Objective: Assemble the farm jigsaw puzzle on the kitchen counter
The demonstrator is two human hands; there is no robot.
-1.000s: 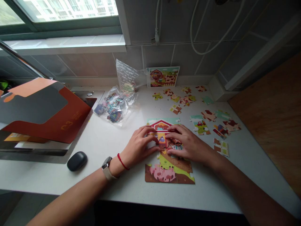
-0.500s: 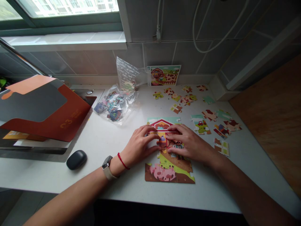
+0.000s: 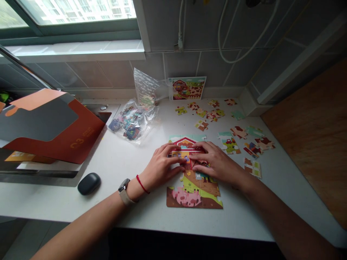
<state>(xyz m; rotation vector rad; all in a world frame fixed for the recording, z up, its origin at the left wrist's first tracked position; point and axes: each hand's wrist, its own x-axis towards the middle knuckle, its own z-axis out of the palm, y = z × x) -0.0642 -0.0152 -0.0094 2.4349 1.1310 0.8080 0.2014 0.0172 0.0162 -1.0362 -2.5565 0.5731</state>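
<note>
A partly joined jigsaw puzzle (image 3: 202, 186) with a red barn and a pink pig lies flat on the white counter. On its left edge rests my left hand (image 3: 166, 162), fingers apart and bent over the barn pieces. My right hand (image 3: 214, 160) lies across the right side, its fingers spread and the tips on the barn area. Both hands hide part of the picture beneath them. Neither hand lifts a piece. Loose puzzle pieces (image 3: 238, 131) are scattered behind and to the right of my right hand.
A reference picture card (image 3: 188, 88) leans against the tiled wall. Left of it is a clear plastic bag (image 3: 134, 121) of more pieces. An orange folder box (image 3: 81, 133) and a black computer mouse (image 3: 89, 183) are at the left. A wooden panel (image 3: 311, 137) borders the right side.
My right hand's fingers have shifted slightly over the barn, showing a little more of the puzzle's right side. My left hand stays nearly in place. The camera view has moved slightly.
</note>
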